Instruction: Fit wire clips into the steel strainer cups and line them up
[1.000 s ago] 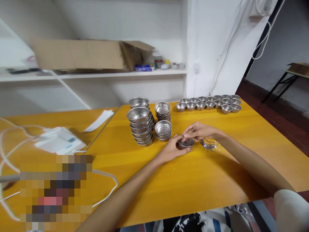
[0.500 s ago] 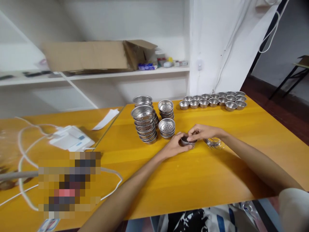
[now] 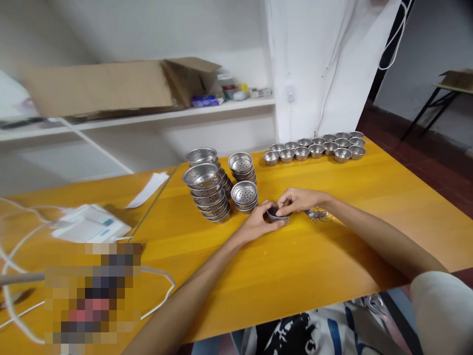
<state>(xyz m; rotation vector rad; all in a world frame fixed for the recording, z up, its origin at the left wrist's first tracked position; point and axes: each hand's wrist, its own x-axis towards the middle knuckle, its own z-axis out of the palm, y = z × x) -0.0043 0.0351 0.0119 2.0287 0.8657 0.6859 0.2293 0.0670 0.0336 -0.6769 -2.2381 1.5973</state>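
A small perforated metal cup [image 3: 278, 217] rests on the yellow table, held at its side by my left hand [image 3: 256, 224], thumb in front and fingers behind. Over its rim reaches my right hand [image 3: 297, 200], fingers pinched together down inside the cup. What they pinch, if anything, is hidden. Under my right wrist lies a loose bundle of thin wire rings [image 3: 318, 214]. To the left of my hands stand short stacks of perforated cups [image 3: 244, 192] and a taller stack of wider ones [image 3: 202, 176].
Single cups [image 3: 302, 154] stand in rows along the table's back edge. A white sheet of paper [image 3: 148, 190], a white power adapter [image 3: 92, 223] and cables lie at the left. Behind the table, a shelf bears a cardboard box [image 3: 99, 88]. A blurred-out patch covers the lower left.
The camera view has turned slightly to the right, so everything sits further left. Both hands stay at the same cup, with my right fingers still inside it.
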